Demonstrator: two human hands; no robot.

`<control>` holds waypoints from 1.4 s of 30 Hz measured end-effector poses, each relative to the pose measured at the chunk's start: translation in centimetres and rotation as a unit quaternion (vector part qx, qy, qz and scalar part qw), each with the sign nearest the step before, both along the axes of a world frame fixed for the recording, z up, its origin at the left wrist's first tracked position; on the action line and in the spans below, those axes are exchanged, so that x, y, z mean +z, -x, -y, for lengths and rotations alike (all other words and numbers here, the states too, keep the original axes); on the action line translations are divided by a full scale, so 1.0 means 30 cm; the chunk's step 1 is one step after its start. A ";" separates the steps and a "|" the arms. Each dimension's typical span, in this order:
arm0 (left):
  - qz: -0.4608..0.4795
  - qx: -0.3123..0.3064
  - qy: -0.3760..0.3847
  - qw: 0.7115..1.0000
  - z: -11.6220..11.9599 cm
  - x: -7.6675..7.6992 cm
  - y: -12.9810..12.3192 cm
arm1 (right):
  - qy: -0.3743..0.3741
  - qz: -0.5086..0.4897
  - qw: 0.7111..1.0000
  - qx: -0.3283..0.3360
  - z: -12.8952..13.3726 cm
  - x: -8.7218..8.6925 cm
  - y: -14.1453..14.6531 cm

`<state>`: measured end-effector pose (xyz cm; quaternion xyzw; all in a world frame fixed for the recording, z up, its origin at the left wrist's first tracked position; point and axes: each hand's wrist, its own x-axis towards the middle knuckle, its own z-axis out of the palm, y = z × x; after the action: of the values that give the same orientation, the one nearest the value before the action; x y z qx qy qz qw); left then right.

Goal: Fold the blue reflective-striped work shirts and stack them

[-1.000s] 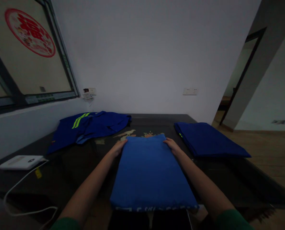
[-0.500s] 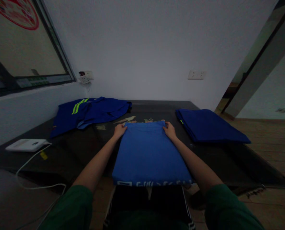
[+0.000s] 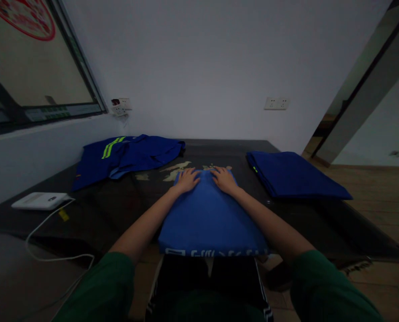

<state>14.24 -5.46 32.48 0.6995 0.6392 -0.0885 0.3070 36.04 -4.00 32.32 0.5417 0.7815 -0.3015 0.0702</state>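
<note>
A lighter blue folded cloth (image 3: 212, 219), seemingly a garment, lies flat before me, its near edge with white lettering at the table's front. My left hand (image 3: 188, 180) rests on its far left part, fingers spread and palm down. On the far right part lies my right hand (image 3: 224, 179), also flat with fingers apart. A strip of the cloth shows between the two hands. Neither hand grips anything.
A dark blue garment (image 3: 128, 156) with yellow-green stripes lies loosely at the back left of the dark table (image 3: 216, 150). Another dark blue folded garment (image 3: 296, 174) is at the right. A white device (image 3: 40, 201) with a cable lies at the left, near the window.
Both hands have let go of the cloth's far corners and moved inward onto its top, fingers now spread flat. The cloth itself stays in place.
</note>
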 end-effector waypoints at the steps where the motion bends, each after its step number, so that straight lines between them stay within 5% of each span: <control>1: 0.009 -0.026 0.017 0.999 0.011 -0.014 -0.024 | 0.030 -0.002 0.999 0.021 0.011 -0.009 0.013; 8: 0.002 -0.050 0.041 0.998 0.062 -0.070 -0.037 | 0.099 0.024 0.995 -0.016 0.061 -0.095 -0.026; 19: 0.014 -0.043 0.025 0.999 0.065 -0.096 0.013 | 0.091 0.011 0.993 -0.068 0.057 -0.119 -0.081; 30: 0.035 -0.048 0.006 0.998 -0.062 -0.169 0.008 | 0.083 0.020 0.994 -0.066 -0.052 -0.201 -0.076; 35: 0.068 -0.089 -0.009 0.994 -0.033 -0.056 -0.025 | 0.049 0.009 0.998 -0.031 -0.024 -0.136 -0.067; 39: 0.131 -0.170 0.080 0.973 0.104 0.120 -0.036 | 0.090 -0.042 0.994 0.040 0.111 -0.020 -0.110; 42: 0.135 -0.162 0.154 0.965 0.227 0.223 -0.008 | 0.116 -0.051 0.990 0.056 0.214 0.054 -0.179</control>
<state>14.48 -12.28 39.18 0.7434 0.4483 -0.1392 0.4764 41.42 -10.42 33.93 0.4693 0.7727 -0.4131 0.1100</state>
